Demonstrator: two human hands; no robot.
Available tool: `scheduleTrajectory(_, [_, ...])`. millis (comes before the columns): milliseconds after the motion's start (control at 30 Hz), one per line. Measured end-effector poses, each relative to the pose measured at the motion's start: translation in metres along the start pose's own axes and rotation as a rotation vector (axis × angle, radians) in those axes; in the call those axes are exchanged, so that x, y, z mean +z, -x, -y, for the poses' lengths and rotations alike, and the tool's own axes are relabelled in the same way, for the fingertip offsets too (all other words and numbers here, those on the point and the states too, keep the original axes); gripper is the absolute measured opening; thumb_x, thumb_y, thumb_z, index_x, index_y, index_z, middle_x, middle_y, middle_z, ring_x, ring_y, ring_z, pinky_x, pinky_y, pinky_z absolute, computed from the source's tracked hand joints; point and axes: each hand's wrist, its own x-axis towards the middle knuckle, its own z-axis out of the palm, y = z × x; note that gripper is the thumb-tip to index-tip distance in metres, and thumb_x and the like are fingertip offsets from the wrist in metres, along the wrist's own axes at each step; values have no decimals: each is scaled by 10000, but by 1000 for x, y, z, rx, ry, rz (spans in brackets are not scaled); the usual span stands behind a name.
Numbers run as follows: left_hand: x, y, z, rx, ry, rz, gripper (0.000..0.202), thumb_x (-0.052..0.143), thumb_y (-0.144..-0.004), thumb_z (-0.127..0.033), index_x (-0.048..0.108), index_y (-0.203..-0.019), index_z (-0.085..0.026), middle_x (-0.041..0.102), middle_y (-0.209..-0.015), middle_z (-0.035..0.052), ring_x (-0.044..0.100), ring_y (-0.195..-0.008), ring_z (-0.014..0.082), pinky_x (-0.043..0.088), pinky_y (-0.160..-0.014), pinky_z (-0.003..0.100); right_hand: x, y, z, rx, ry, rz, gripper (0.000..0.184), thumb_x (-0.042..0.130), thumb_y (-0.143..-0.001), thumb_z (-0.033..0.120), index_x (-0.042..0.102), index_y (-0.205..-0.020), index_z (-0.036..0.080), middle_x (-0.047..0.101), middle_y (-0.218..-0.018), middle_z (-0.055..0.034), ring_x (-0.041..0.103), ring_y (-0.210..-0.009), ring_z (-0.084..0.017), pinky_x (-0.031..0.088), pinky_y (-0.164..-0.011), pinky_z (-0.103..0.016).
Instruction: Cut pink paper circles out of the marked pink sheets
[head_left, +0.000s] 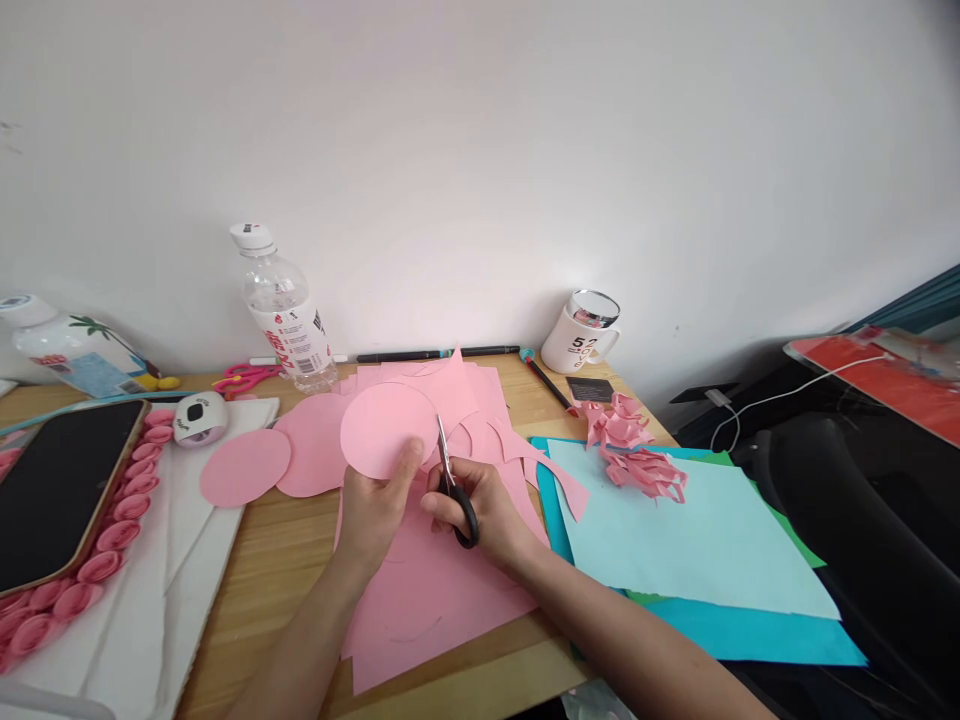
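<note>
My left hand (pixel 379 505) pinches a pink paper circle (pixel 386 428) by its lower edge, thumb on top, and holds it up over the desk. My right hand (pixel 480 505) grips black-handled scissors (pixel 454 485); their blades point up and meet the circle's right edge. Beneath both hands lies a stack of pink paper sheets (pixel 435 590) with curved cut-outs. Two more pink circles (pixel 245 466) (pixel 313 458) lie flat to the left.
A wooden desk (pixel 277 560) against a white wall holds a plastic bottle (pixel 283 310), a white mug (pixel 581 335), pink scissors (pixel 244 376), black pens (pixel 420 354), curled pink scraps (pixel 637 450) on light-blue sheets (pixel 697 540), a dark board ringed with pink paper roses (pixel 64 490), and a tape dispenser (pixel 199 416).
</note>
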Motion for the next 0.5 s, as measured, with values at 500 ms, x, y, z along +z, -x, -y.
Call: scheduleTrajectory(500, [1,3,-1,-62,-13,92,387,729,-628,-415,689,-910,-154,727,-958,92,673,-914,267,553,-807,371,-4,-3,1,-46,-8,35,493,844,-501,454,477,-678,177,433,-603,55,369,-556,-86,300,-494,-221])
